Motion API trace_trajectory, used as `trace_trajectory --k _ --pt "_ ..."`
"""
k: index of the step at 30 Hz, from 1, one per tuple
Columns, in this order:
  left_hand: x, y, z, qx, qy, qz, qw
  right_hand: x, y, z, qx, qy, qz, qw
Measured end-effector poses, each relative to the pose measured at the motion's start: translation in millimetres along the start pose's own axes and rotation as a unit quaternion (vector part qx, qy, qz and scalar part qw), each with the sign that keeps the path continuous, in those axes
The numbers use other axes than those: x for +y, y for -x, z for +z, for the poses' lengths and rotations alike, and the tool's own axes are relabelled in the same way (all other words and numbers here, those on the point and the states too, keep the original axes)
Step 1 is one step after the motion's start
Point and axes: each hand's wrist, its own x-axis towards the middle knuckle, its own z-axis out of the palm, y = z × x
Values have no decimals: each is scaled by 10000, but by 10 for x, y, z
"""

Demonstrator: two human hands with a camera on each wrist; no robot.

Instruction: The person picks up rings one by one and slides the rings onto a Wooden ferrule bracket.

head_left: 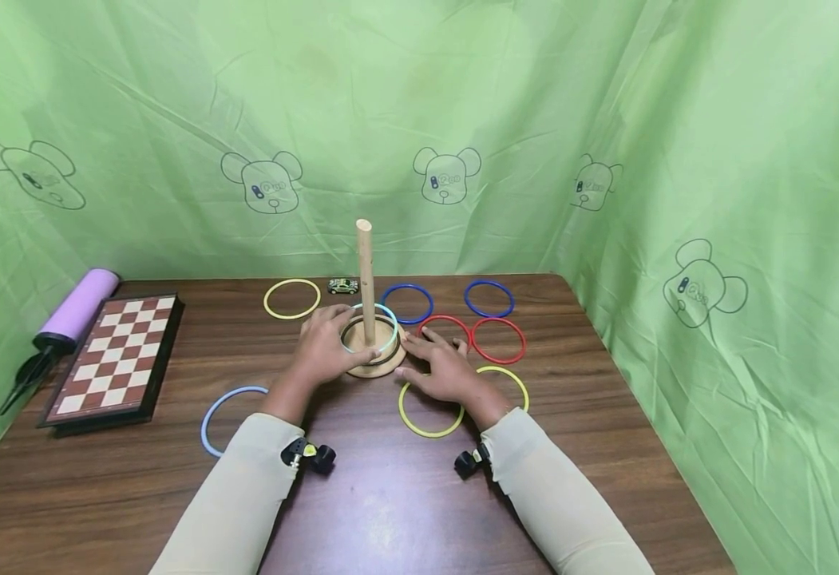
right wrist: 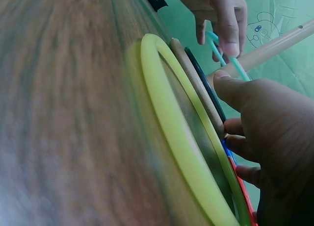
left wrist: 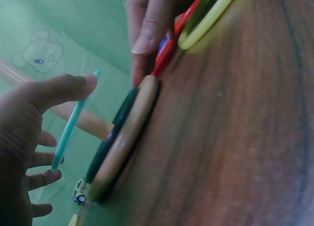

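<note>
My left hand (head_left: 326,347) holds a turquoise ring (left wrist: 71,130), thumb on one side and fingers on the other. The ring hangs tilted around the upright wooden peg (head_left: 366,279), above its round wooden base (left wrist: 126,147). On the base lies a dark ring (left wrist: 104,150), also around the peg. My right hand (head_left: 439,369) is at the right edge of the base with its fingers spread and nothing held. Its fingertips seem to touch the base's rim. Below that hand lies a yellow ring (head_left: 426,434), partly hidden by the wrist.
Red rings (head_left: 525,343) and blue rings (head_left: 489,282) lie right of the peg. Another yellow ring (head_left: 292,317) and a toy car (head_left: 343,287) are behind at left. A light blue ring (head_left: 207,423), checkered board (head_left: 113,355) and purple pump (head_left: 77,307) lie further left.
</note>
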Motion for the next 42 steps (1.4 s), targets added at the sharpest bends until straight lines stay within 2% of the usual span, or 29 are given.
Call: trace_trajectory --k 16,42 --pt "-24 54 144 -227 -87 -117 9996 -9 -9 11 -27 67 60 10000" --pt "-51 55 223 -292 -157 -165 9993 -8 -2 18 -10 110 99 9999"
